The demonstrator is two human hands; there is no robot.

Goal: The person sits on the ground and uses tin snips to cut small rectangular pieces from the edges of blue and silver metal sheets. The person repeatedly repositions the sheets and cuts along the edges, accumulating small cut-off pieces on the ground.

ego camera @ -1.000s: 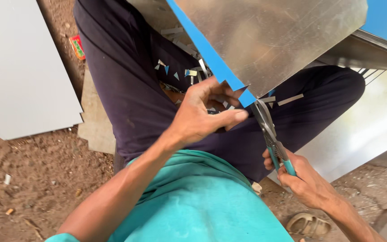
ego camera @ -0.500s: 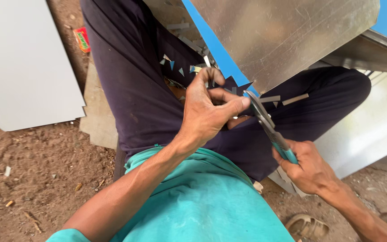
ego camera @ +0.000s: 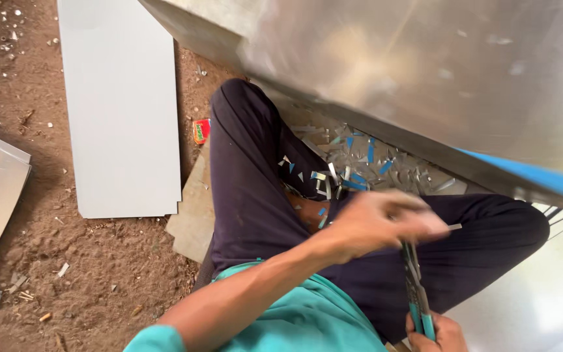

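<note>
Right hand [ego camera: 434, 332] grips snips [ego camera: 415, 287]; blurred left hand [ego camera: 379, 221], fingers curled, below sheet edge [ego camera: 464, 169].

Your left arm is reaching out bare from a teal sleeve across your lap, forearm angling up and to the right, and your left hand [ego camera: 379, 220] is curling loosely, knuckles up, blurred with motion, fingers pointing right. Your right hand [ego camera: 439, 334] is sitting low at the bottom edge, mostly cut off, fingers wrapping tight around something; your legs are folding under you in dark trousers.
</note>
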